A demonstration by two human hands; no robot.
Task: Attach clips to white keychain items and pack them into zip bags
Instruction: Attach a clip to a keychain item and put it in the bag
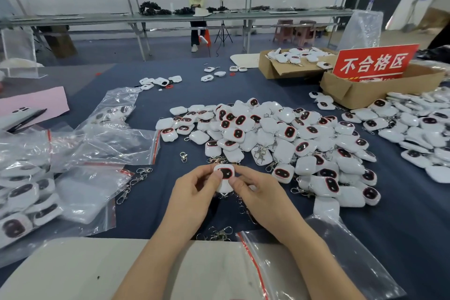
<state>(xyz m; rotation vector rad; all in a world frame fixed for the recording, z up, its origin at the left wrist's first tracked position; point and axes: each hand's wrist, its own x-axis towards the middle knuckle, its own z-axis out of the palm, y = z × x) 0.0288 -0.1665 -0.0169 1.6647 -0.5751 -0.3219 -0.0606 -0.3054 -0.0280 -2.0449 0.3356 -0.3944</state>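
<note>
At the near edge a pale board (97, 268) lies on the dark blue tabletop (155, 207). A clear zip bag (316, 258) with a red seal strip lies over the board's right end. Loose metal clips (220, 234) lie just beyond the board, between the two forearms.

Past them the left hand (192, 192) and right hand (264, 198) meet on one white keychain item (225, 175). Each hand pinches it, the left thumb and forefinger at its left edge and the right thumb and forefinger at its right edge. Its dark, red-rimmed face is turned towards the camera. Its lower end is hidden behind the thumbs, so I cannot tell whether a clip is on it.

To the left lie filled bags (26, 197) of the same items, flat bags (102, 143) beyond those, and a few more clips beside them.

Just beyond the hands spreads a large pile (280, 136) of white items, with a second heap (418, 129) off to the right.

Farther back stand two cardboard boxes. The nearer box (353, 95) holds a red sign (375, 62), and the farther box (282, 68) holds more white items.

At the far wall a person (196, 7) sits at another long tabletop (97, 18).
</note>
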